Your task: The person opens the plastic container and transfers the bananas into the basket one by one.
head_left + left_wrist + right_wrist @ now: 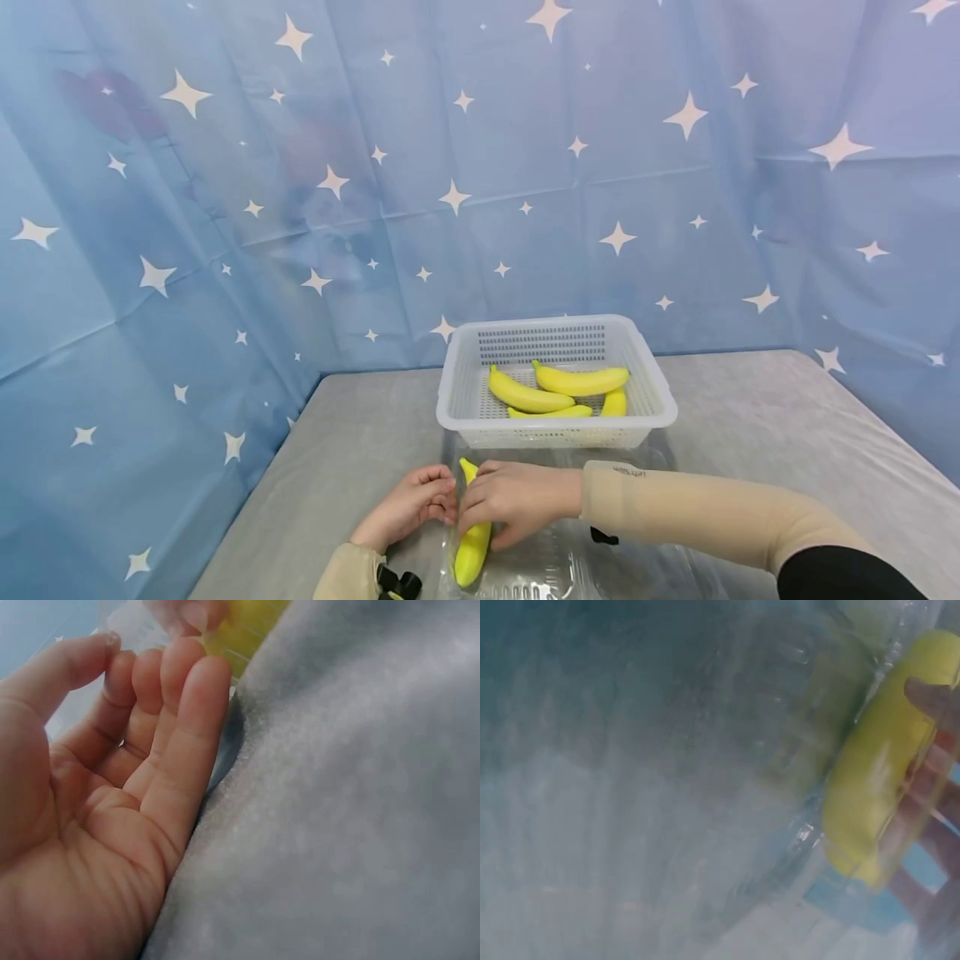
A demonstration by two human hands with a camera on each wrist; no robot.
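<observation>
A yellow banana (471, 560) lies lengthwise along the left side of a clear plastic container (546, 560). My right hand (517, 498) grips it from above around the middle, fingers on its left and thumb on its right. Through clear plastic, the right wrist view shows the banana (877, 765) with fingers against it. Just left of the container's edge is my left hand (416, 507), palm turned inward and fingers loosely bent. In the left wrist view that hand (127, 780) has nothing in its palm; whether its fingertips touch the plastic I cannot tell.
Behind the container stands a white plastic basket (555, 435) with several bananas (581, 382) in it. Grey cloth (345, 433) covers the table. A blue star-patterned curtain (525, 242) hangs along the back and left. More clear plastic (637, 571) spreads under my right forearm.
</observation>
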